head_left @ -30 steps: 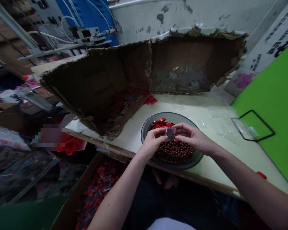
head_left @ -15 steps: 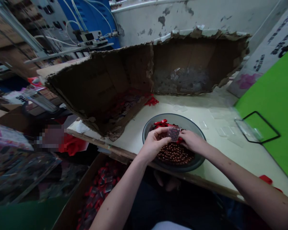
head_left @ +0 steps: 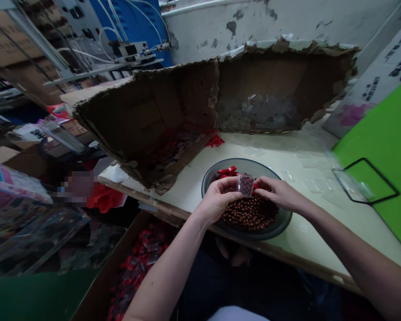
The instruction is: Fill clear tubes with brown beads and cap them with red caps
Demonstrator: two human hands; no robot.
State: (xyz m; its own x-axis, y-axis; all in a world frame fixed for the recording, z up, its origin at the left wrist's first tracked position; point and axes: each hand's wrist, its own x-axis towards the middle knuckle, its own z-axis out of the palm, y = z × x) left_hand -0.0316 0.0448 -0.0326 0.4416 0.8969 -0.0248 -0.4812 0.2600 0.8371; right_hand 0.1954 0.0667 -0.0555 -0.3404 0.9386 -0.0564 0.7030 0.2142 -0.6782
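Above the bowl, my left hand (head_left: 217, 200) pinches a small clear plastic box (head_left: 245, 185) between thumb and fingers. Dark brown balls show through its wall. My right hand (head_left: 276, 192) is closed at the box's right end, its fingertips on a small red plastic piece (head_left: 255, 185), mostly hidden by the fingers. Whether the red piece touches the box I cannot tell. Below both hands stands a grey bowl (head_left: 287, 225) full of shiny brown balls (head_left: 249, 215), with several red plastic pieces (head_left: 227, 171) at its far side.
Behind the bowl, a torn cardboard bin (head_left: 183, 96) holds clear boxes (head_left: 270, 111) and dark and red pieces. Flat clear pieces (head_left: 312, 185) lie on the white table (head_left: 274, 149). A green panel (head_left: 384, 142) stands right. A carton of red-capped boxes (head_left: 137, 267) sits below left.
The clear box now faces me more upright, and its balls show more plainly. My right hand has shifted slightly up at its end. The whole view has slid a little.
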